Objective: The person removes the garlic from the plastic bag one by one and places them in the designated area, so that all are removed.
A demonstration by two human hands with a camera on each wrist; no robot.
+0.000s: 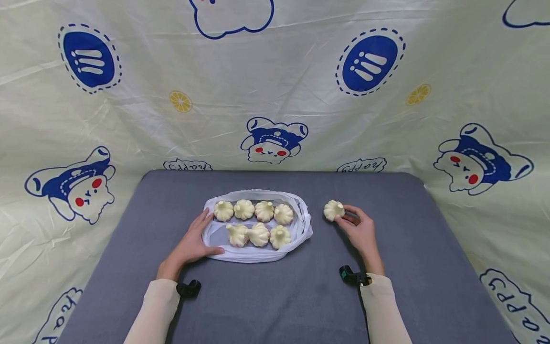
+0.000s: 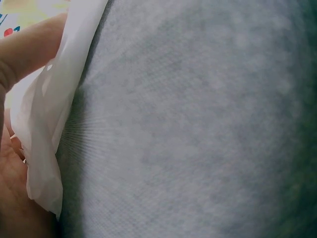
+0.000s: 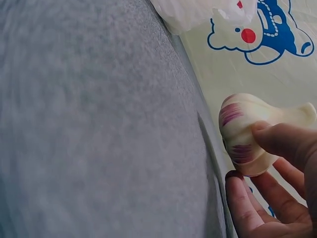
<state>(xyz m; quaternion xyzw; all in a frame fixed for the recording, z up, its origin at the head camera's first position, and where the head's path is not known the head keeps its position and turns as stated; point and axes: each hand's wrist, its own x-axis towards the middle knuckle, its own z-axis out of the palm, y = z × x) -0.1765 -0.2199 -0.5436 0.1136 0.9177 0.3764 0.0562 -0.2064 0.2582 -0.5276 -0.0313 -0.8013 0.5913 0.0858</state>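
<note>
A white plastic bag (image 1: 298,241) lies spread wide on the table with its rim rolled down. Inside it sit several garlic bulbs, among them a back-row bulb (image 1: 244,209) and a front-row bulb (image 1: 259,234). My left hand (image 1: 195,242) holds the bag's left end, thumb over the front rim, fingers along the side; in the left wrist view, plastic (image 2: 44,129) partly hides its fingers. To the right of the bag, my right hand (image 1: 358,229) pinches a garlic bulb (image 1: 333,210) between thumb and fingers. The right wrist view shows purple streaks on this bulb (image 3: 247,131).
A grey cloth covers the table (image 1: 258,301), whose far edge meets a pale printed curtain (image 1: 275,71). Dark camera bands, a left one (image 1: 189,288) and a right one (image 1: 353,277), sit at the wrists.
</note>
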